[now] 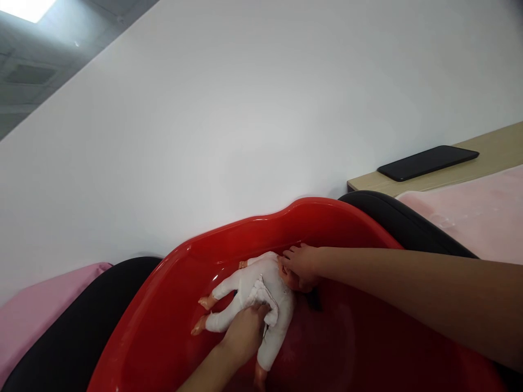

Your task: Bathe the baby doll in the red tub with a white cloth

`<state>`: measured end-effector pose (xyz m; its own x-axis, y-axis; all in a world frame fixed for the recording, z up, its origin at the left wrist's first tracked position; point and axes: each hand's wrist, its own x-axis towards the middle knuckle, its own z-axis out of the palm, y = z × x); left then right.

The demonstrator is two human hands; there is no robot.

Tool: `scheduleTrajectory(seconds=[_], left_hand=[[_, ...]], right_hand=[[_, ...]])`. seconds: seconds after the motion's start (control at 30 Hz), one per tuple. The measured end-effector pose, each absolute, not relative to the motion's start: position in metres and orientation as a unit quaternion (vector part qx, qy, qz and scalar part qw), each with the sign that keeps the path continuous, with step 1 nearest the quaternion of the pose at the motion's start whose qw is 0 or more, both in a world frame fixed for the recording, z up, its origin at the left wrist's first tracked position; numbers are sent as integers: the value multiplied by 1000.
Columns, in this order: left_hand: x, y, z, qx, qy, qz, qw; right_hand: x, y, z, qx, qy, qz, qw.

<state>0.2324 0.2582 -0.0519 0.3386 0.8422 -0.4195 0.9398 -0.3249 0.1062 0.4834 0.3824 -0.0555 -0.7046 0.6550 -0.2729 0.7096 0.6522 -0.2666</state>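
The doll lies in the red tub, low in the middle of the frame. The left hand presses flat on its tummy. The right hand cups its head. Hold the head up and rub gently.

White-clothed doll in glossy red tub; black, apparently plain phone

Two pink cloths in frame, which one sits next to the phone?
The pale pink cloth at the right, lying beside the flat black phone on the tan wooden surface. The deeper pink cloth lies at the far left, away from the phone.
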Motion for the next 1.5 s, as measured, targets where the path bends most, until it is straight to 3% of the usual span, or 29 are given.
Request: scheduleTrajectory(seconds=[0.17, 0.43, 0.8, 1.27, 1.5], left_hand=[[227, 258, -58, 806, 550, -105, 191], [224, 258, -60, 810, 546, -79, 198], [231, 258, -55, 803, 550, -104, 203], [225, 257, -64, 800, 561, -77, 196], [229, 255, -58, 796, 563, -49, 219]], right_hand=[[482, 380, -52, 378, 905, -172, 93], [485, 376, -57, 425, 871, -247, 7], [482, 383, -57, 401, 890, -208, 56], [481, 380, -62, 421, 875, -238, 32], [481, 376, -51, 408, 890, -194, 65]])
